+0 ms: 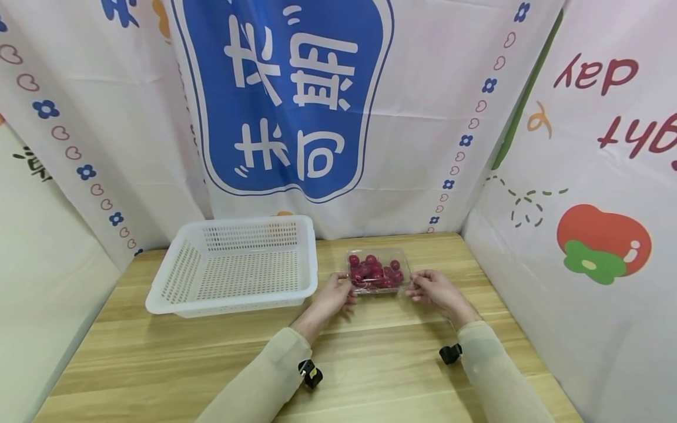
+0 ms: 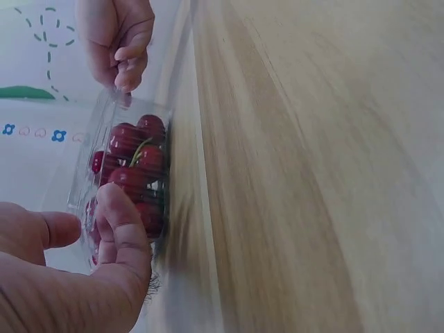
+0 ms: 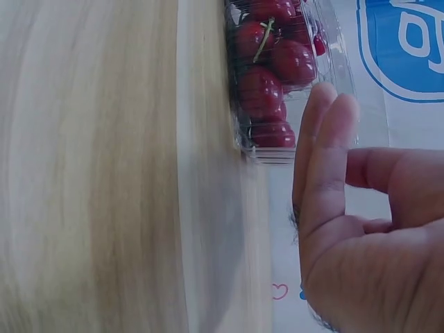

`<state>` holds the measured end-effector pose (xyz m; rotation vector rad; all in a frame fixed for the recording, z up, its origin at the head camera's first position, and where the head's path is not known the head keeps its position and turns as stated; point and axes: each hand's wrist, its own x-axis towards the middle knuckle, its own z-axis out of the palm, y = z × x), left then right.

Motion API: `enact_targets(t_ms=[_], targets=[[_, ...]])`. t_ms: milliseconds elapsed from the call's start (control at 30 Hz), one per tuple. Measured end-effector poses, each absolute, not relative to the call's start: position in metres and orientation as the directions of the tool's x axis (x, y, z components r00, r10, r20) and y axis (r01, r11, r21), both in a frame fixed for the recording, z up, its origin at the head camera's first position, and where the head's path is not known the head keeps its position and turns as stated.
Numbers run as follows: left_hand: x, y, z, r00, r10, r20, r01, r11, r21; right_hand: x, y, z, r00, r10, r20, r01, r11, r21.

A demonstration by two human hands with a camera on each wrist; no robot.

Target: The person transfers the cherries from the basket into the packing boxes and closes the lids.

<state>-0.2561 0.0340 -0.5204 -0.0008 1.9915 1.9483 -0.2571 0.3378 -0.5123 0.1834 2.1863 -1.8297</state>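
A clear plastic box (image 1: 378,288) of dark red cherries (image 1: 371,271) sits on the table towards the back. My left hand (image 1: 334,295) holds the left end of the box, its fingers against the front side and the thumb (image 2: 61,229) behind them. At the right end, my right hand (image 1: 435,292) grips the corner, with fingertips (image 3: 340,118) right at the rim and the thumb on the far side. Through the plastic, a green stem (image 2: 141,151) shows among the cherries. Both hands are low over the wood.
A white perforated plastic basket (image 1: 233,306) stands to the left of the box. Beneath everything is a wooden table (image 1: 381,364). Printed cloth (image 1: 423,135) hangs behind the table's back edge and along its sides. Each wrist wears a small black camera (image 1: 310,374).
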Motion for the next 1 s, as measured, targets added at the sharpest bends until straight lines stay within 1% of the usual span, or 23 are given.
enact_targets(t_ms=[167, 433, 600, 700, 867, 933, 1000], targets=[[-0.255, 0.036, -0.521, -0.936, 0.23, -0.266, -0.277, -0.016, 0.961, -0.253, 0.334, -0.511, -0.945, -0.111, -0.308, 0.286, 0.182, -0.941], [-0.252, 0.035, -0.521, -0.942, 0.239, -0.234, -0.244, -0.014, 0.97, -0.247, 0.334, -0.51, -0.946, -0.118, -0.303, 0.285, 0.146, -0.947], [-0.251, 0.039, -0.521, -0.948, 0.232, -0.219, -0.232, -0.03, 0.972, -0.251, 0.332, -0.511, -0.95, -0.09, -0.298, 0.291, 0.086, -0.953], [-0.25, 0.039, -0.519, -0.943, 0.253, -0.218, -0.225, -0.001, 0.974, -0.257, 0.33, -0.513, -0.95, -0.058, -0.305, 0.302, 0.052, -0.952], [-0.244, 0.031, -0.512, -0.946, 0.256, -0.199, -0.17, 0.132, 0.977, -0.269, 0.327, -0.514, -0.954, 0.002, -0.3, 0.3, 0.035, -0.953], [-0.244, 0.025, -0.512, -0.953, 0.245, -0.18, -0.145, 0.154, 0.977, -0.272, 0.327, -0.513, -0.955, 0.016, -0.296, 0.296, 0.032, -0.955], [-0.244, 0.021, -0.513, -0.959, 0.235, -0.161, -0.131, 0.139, 0.982, -0.274, 0.326, -0.512, -0.956, 0.02, -0.293, 0.293, 0.033, -0.955]])
